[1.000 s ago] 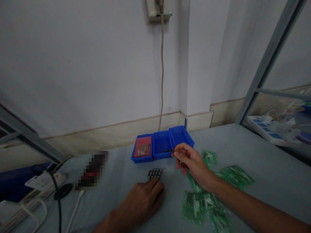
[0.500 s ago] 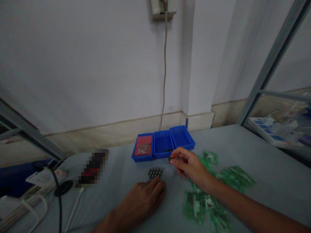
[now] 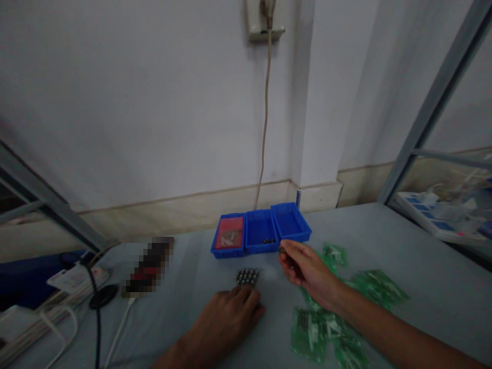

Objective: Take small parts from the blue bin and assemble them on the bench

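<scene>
My left hand (image 3: 230,313) rests on the table, fingers bent and close together, fingertips at the near edge of a tight cluster of small shiny metal parts (image 3: 247,277). The underside of these fingers is hidden. To the right, my right hand (image 3: 305,271) is closed, with a small dark metal part (image 3: 282,250) pinched between thumb and forefinger. It hovers just in front of the blue bins. A few small dark parts (image 3: 269,241) lie in the middle blue bin (image 3: 258,225).
The left blue bin (image 3: 227,253) holds a red packet; the right blue bin (image 3: 291,220) stands beside the middle one. Green plastic bags (image 3: 309,335) lie around my right forearm. A blurred-out phone-like object (image 3: 148,269), cables and a power strip (image 3: 49,312) occupy the left.
My right hand has shifted slightly right, its fingers curling in more around the small part. My left fingertips sit further onto the near edge of the cluster. The view has shifted slightly.
</scene>
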`<state>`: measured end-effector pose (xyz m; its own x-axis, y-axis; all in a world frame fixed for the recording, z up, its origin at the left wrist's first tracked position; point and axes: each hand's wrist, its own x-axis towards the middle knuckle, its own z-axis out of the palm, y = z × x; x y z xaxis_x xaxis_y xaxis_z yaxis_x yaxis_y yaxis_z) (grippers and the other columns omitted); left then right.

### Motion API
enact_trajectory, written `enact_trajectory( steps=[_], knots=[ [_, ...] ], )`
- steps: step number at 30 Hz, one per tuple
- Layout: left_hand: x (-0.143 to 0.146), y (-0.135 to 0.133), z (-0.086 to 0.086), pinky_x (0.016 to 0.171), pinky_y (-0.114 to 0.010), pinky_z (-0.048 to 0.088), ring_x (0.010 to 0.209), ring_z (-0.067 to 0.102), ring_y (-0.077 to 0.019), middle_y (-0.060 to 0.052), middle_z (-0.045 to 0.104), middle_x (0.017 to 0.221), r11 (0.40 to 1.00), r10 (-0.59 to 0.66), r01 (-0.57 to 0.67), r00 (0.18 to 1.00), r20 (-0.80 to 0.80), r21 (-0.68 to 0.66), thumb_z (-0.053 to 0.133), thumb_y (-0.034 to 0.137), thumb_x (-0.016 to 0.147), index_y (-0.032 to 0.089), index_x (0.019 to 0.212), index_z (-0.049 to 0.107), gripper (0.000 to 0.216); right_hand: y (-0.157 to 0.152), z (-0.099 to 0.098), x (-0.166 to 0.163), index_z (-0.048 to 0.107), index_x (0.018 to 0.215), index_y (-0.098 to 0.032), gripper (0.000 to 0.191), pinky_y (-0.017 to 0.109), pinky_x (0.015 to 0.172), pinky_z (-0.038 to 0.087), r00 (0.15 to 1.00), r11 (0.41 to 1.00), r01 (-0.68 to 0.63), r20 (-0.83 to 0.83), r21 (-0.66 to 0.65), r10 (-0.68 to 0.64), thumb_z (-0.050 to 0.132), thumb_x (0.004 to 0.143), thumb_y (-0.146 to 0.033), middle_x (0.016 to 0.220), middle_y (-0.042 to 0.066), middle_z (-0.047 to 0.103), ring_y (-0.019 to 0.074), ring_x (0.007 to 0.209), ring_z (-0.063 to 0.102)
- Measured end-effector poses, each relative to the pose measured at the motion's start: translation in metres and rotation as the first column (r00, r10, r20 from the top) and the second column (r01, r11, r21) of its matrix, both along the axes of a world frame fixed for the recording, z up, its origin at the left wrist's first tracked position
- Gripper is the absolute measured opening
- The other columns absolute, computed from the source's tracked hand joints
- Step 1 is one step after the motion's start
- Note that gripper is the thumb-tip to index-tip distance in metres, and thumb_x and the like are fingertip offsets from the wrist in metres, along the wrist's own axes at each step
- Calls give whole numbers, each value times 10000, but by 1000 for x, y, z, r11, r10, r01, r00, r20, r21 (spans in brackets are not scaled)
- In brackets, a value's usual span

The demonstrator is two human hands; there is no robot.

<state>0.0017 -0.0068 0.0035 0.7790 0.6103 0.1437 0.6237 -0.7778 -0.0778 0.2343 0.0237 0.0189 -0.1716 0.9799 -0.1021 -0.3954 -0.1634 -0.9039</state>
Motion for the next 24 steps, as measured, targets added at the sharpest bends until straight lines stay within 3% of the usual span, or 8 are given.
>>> enact_trajectory(
  steps=[4, 8, 12, 17, 21, 24],
  knots=[
    [-1, 1, -2, 651, -319, 601, 762, 713, -213, -24, 687, 931, 997, -64, 64, 998, 0, -31, 518, 215, 1063, 202, 1061, 531, 18, 2, 0, 1, 559, 733, -177, 484, 178, 384, 266, 1000, 1000, -22, -15, -13, 22, 731, 868, -609, 605, -53, 484, 56, 447, 377],
    [-3, 2, -3, 662, -304, 588, 753, 702, -199, -14, 676, 923, 996, -65, 66, 997, 32, -60, 509, 217, 1071, 209, 1061, 515, 14, 3, -2, 1, 591, 826, -180, 430, 169, 383, 278, 1000, 999, -6, 3, 49, 6, 682, 920, -590, 653, -47, 501, 61, 470, 388],
    [-3, 3, -7, 637, -292, 570, 718, 691, -192, -11, 666, 904, 997, -66, 69, 995, 76, -28, 487, 227, 1078, 215, 1060, 506, 29, 1, -2, 1, 598, 903, -199, 380, 178, 381, 330, 986, 982, 18, 158, 188, -49, 627, 958, -573, 699, -42, 536, 75, 475, 419],
    [-2, 3, -10, 587, -288, 556, 700, 687, -197, -20, 662, 912, 998, -59, 58, 995, 82, 7, 482, 259, 1082, 215, 1050, 508, 61, -2, -4, 1, 592, 986, -235, 266, 196, 389, 379, 901, 917, 68, 370, 394, -226, 685, 942, -480, 731, -57, 516, 85, 475, 444],
    [-3, 4, -12, 581, -275, 558, 690, 685, -184, -21, 658, 917, 998, -65, 66, 993, 99, -6, 468, 252, 1085, 215, 1044, 508, 69, -1, -8, 1, 612, 963, -239, 196, 205, 426, 411, 844, 892, 62, 453, 447, -286, 706, 931, -407, 801, -20, 548, 123, 594, 527],
    [-2, 4, -12, 582, -289, 574, 676, 684, -187, -20, 654, 908, 998, -58, 60, 994, 97, -15, 471, 214, 1073, 211, 1030, 510, 58, -1, -8, 1, 604, 960, -241, 197, 213, 411, 405, 860, 908, 42, 447, 417, -245, 706, 927, -407, 796, -25, 547, 114, 550, 510]
  ],
)
